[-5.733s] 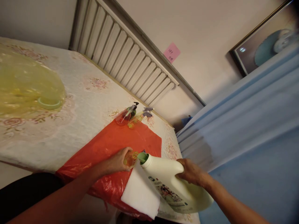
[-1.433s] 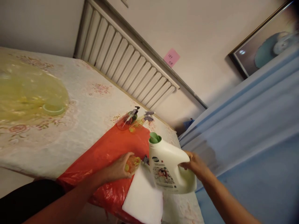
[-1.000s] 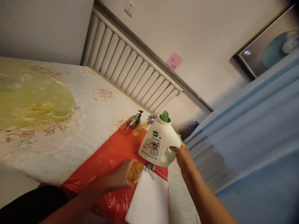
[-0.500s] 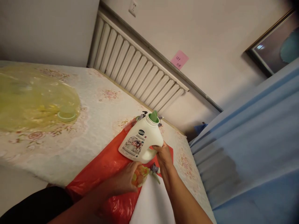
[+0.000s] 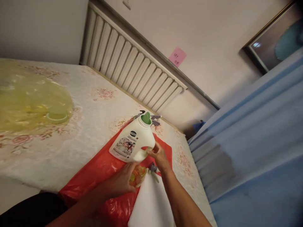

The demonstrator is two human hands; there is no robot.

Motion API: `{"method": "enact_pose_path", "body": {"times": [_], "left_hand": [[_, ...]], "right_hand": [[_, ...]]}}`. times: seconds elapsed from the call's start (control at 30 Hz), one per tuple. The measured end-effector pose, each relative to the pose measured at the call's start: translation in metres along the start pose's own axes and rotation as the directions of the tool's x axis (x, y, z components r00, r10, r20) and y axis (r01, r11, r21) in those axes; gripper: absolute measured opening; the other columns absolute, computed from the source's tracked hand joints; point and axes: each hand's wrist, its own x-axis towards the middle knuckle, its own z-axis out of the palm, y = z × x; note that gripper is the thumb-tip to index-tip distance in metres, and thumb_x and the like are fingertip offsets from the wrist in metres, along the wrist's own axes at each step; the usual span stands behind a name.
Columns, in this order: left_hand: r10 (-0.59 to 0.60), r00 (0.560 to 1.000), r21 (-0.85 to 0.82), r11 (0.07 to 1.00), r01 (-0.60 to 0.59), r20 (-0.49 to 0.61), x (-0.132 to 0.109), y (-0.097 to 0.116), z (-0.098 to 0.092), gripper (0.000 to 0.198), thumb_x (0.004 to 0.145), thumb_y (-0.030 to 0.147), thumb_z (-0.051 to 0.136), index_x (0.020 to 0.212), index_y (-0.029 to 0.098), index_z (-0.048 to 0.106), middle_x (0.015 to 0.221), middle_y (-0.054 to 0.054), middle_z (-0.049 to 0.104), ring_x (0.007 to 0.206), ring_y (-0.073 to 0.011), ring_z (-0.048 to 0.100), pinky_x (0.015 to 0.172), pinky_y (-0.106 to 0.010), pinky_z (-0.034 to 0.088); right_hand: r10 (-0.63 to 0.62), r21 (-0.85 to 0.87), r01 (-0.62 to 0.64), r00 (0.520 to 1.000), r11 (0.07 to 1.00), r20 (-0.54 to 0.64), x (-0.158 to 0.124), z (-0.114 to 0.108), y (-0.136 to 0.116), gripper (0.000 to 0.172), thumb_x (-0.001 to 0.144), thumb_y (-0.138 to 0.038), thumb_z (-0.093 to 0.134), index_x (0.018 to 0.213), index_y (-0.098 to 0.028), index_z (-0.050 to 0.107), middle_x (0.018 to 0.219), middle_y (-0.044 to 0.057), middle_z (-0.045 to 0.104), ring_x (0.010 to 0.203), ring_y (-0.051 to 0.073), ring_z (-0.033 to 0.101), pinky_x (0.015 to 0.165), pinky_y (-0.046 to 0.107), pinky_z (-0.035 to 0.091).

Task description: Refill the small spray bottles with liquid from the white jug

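A white laundry detergent bottle (image 5: 133,143) with a green spout (image 5: 147,118) in its uncapped neck appears tilted above the red plastic bag (image 5: 94,171). My right hand (image 5: 160,156) is closed on its handle. Just below the bottle's base, my left hand (image 5: 125,180) is closed around a see-through orange and yellow item (image 5: 137,176); my hand hides part of it. Close to my right wrist lies a grey and green clip-like piece (image 5: 153,168), by the top of a white surface (image 5: 151,201). Dark and grey clip-like pieces (image 5: 155,119) show behind the bottle's neck.
A yellow translucent plastic bag (image 5: 35,101) with a green round lid (image 5: 56,116) lies left on the flowered tablecloth (image 5: 87,132). A radiator (image 5: 132,60) runs along the wall behind. A blue curtain (image 5: 248,142) hangs right. A pink note (image 5: 177,56) is on the wall.
The camera view has shifted a little, so most things appear farther left. Both hands keep hold of the bottle and the orange item, and the bottle sits slightly more to the left.
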Motion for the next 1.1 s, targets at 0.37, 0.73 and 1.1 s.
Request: {"method": "enact_pose_path", "body": {"times": [0.37, 0.73, 1.1], "left_hand": [[-0.082, 0.996, 0.052, 0.995, 0.084, -0.034, -0.002, -0.001, 0.006, 0.088, 0.059, 0.012, 0.063, 0.141, 0.029, 0.033, 0.146, -0.007, 0.045, 0.135, -0.0312, 0.041, 0.110, -0.042, 0.039], [-0.135, 0.972, 0.150, 0.975, 0.165, -0.192, -0.006, 0.008, 0.021, 0.078, 0.059, 0.014, 0.065, 0.132, 0.025, 0.037, 0.137, -0.010, 0.050, 0.128, -0.0289, 0.049, 0.106, -0.043, 0.043], [-0.054, 0.965, 0.224, 0.968, 0.113, -0.255, -0.005, 0.014, 0.030, 0.068, 0.066, 0.024, 0.069, 0.128, 0.024, 0.039, 0.128, -0.010, 0.059, 0.119, -0.0276, 0.058, 0.102, -0.040, 0.047]], "right_hand": [[0.015, -0.661, -0.111, 0.989, 0.742, -0.149, -0.066, -0.065, 0.050, 0.029, 0.072, -0.018, 0.063, 0.100, -0.019, 0.070, 0.093, 0.006, 0.071, 0.089, 0.024, 0.064, 0.082, 0.037, 0.050], [0.087, -0.865, -0.111, 0.993, 0.490, -0.078, -0.070, -0.050, 0.065, 0.022, 0.081, -0.012, 0.053, 0.090, -0.017, 0.072, 0.090, 0.008, 0.068, 0.089, 0.024, 0.061, 0.075, 0.030, 0.043], [-0.126, -0.803, -0.052, 0.979, 0.594, -0.157, -0.090, -0.087, 0.033, 0.026, 0.079, -0.012, 0.053, 0.099, -0.019, 0.067, 0.094, 0.007, 0.065, 0.093, 0.024, 0.059, 0.081, 0.032, 0.044]]}}
